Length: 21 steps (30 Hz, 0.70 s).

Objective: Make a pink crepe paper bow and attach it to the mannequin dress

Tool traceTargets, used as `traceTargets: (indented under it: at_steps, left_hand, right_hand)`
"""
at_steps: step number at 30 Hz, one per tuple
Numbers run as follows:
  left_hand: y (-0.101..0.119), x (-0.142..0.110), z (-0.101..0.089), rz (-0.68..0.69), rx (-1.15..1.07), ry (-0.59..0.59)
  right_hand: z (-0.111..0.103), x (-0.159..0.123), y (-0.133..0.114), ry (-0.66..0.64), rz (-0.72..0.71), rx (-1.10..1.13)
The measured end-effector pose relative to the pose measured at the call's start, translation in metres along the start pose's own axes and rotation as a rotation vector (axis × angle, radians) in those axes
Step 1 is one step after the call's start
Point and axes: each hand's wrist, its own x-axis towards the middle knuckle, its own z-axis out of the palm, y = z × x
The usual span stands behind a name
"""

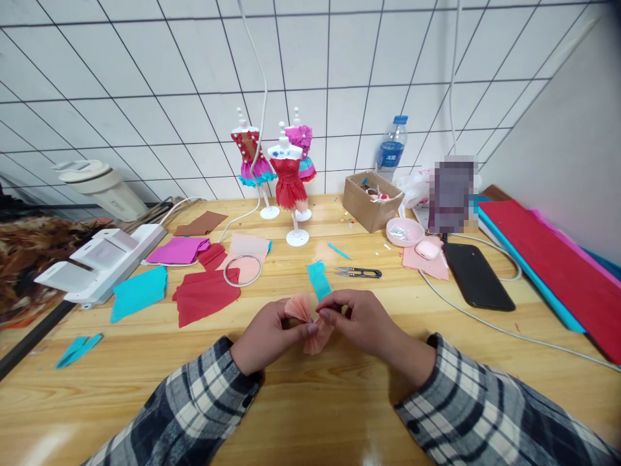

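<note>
Between my two hands is a peach piece of crepe paper [297,307], gathered at its middle so that its ends fan out. My left hand [272,336] pinches it from the left, thumb on top. My right hand [356,320] grips the gathered part from the right with thumb and forefinger; whether a thread or wire is there is too small to tell. Just beyond the fingers lies a turquoise strip [318,279]. A pair of thread snips [359,272] rests on the table past my right hand.
Miniature dress forms [289,184] in paper dresses stand at the back. Red crepe paper [206,296], a turquoise sheet [139,294] and a metal ring [242,270] lie left. A cardboard box [371,208], pink bowl [405,232] and black phone [479,276] sit right, near a cable.
</note>
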Motion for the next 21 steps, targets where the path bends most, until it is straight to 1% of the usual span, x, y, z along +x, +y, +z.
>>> traceTargets:
  at_steps: [2,4,7,9,13,18,21]
  left_hand:
    - [0.0018,-0.0002,0.0014,0.002,-0.017,-0.03]
    - [0.0021,-0.0003,0.0024,0.019,-0.008,-0.048]
    - [0.0006,-0.0002,0.003,0.066,0.041,-0.023]
    - [0.0001,-0.0001,0.003,0.071,0.05,-0.008]
    - [0.0032,-0.0002,0.0031,0.033,0.04,-0.022]
    - [0.0031,-0.0013,0.001,0.007,0.031,0.007]
    - [-0.0017,-0.0014,-0.0029,-0.055,0.08,0.024]
  right_hand:
    - [0.0012,0.0002,-0.0015,0.031,-0.015,0.029]
    - [0.0031,0.0004,-0.0034,0.056,0.007,0.093]
    - [0.0055,0.0012,-0.0045,0.058,0.084,0.188]
    - [0.0057,0.0024,-0.0038,0.051,0.109,0.216]
    - [0.0039,0.0042,-0.0011,0.044,0.133,0.227]
    - [0.003,0.0023,-0.0004,-0.032,0.142,0.355]
    - [0.0015,0.0022,0.0003,-0.062,0.166,0.277]
